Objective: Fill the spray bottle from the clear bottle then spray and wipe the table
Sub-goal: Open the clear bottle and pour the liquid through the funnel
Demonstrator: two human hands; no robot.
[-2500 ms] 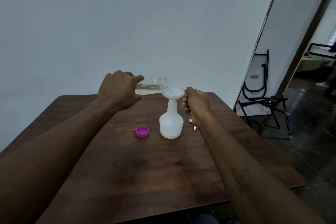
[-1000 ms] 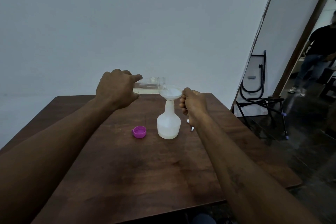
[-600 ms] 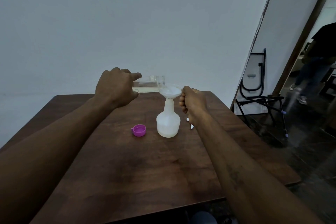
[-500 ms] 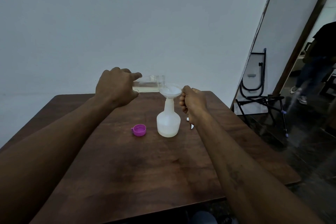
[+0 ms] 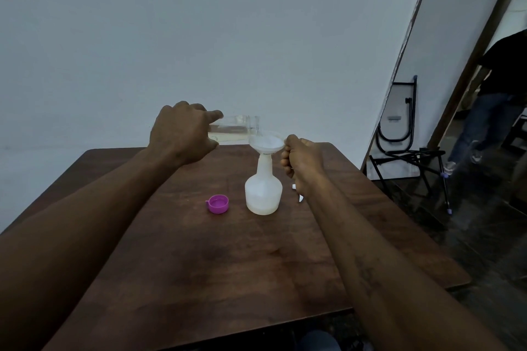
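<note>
A white translucent spray bottle (image 5: 263, 194) without its head stands on the brown table (image 5: 228, 259), with a white funnel (image 5: 266, 143) in its neck. My left hand (image 5: 182, 135) grips a clear bottle (image 5: 233, 131) tipped on its side, its mouth over the funnel. Pale liquid lies in the clear bottle, and some fills the base of the spray bottle. My right hand (image 5: 302, 158) pinches the funnel's right rim.
A purple cap (image 5: 218, 204) lies open side up left of the spray bottle. A small white part (image 5: 298, 194) peeks out beside my right wrist. A folded black frame (image 5: 399, 128) leans on the wall at right, where a person (image 5: 490, 100) stands in the doorway.
Both hands, the tipped clear bottle and the funnel keep nearly the same pose. The person in the doorway at right has shifted about.
</note>
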